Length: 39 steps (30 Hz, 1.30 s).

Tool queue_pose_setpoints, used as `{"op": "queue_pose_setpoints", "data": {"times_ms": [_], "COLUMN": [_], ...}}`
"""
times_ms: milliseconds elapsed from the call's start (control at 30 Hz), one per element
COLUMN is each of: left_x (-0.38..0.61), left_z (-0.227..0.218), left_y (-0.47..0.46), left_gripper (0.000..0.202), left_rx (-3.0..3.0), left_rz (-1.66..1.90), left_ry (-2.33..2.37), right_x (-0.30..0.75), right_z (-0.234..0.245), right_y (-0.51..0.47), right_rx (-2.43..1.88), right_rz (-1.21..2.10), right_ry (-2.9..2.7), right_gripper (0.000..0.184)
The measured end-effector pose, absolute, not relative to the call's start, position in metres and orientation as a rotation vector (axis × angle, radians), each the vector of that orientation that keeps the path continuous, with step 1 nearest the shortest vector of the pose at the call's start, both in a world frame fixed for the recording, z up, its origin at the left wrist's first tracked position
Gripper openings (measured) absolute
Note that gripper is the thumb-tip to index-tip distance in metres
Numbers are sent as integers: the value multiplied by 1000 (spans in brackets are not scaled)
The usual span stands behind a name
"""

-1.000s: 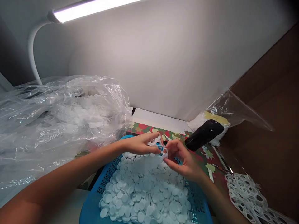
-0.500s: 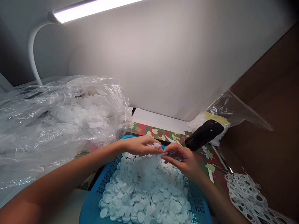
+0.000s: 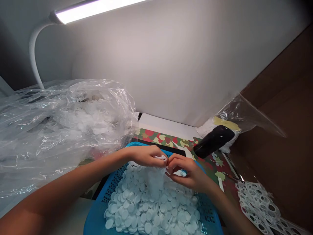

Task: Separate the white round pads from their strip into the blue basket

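Note:
Above a blue plastic basket [image 3: 97,205] heaped with small white discs [image 3: 146,215], both my hands meet. My left hand [image 3: 150,156] is closed on a thin white sheet [image 3: 156,179], part of which shows at the fingers while the rest hangs blurred below. From the other side, my right hand [image 3: 184,171] pinches at the edge of that sheet, its fingertips touching those of my left. Exactly what lies between the right fingertips is too small to make out clearly.
A big clear plastic bag [image 3: 61,137] of white pieces lies at left. To the right are a black cylindrical object [image 3: 214,141], a smaller clear bag [image 3: 234,112] and a pile of white sheets with round holes [image 3: 261,205]. A strip lamp [image 3: 97,9] shines overhead.
My right hand has shifted slightly left and down, its fingertips now closer against my left hand. The hanging white sheet has moved a little with them.

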<state>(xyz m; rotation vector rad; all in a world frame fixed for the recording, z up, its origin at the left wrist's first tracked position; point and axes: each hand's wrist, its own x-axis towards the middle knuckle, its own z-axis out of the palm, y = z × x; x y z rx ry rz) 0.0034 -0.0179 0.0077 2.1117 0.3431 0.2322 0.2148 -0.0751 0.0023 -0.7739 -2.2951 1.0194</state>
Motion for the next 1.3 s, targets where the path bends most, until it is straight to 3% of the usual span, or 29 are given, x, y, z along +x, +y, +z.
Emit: {"op": "queue_pose_setpoints", "data": {"times_ms": [267, 667, 967, 1300], "left_x": [2, 4, 3, 5], "left_z": [10, 7, 12, 11], "left_y": [-18, -19, -19, -20], "left_gripper": [26, 25, 24, 22], "left_rx": [2101, 2042, 1936, 2169], "left_rz": [165, 132, 134, 53], "left_ry": [467, 566, 463, 401], "right_x": [214, 213, 217, 214], "right_z": [10, 7, 0, 0], "right_y": [-78, -81, -76, -76], "right_rx": [-737, -734, -767, -792], "right_rz": [971, 951, 642, 807], "right_ry": [-2435, -2450, -2316, -2487], "right_gripper": [23, 18, 19, 8]}}
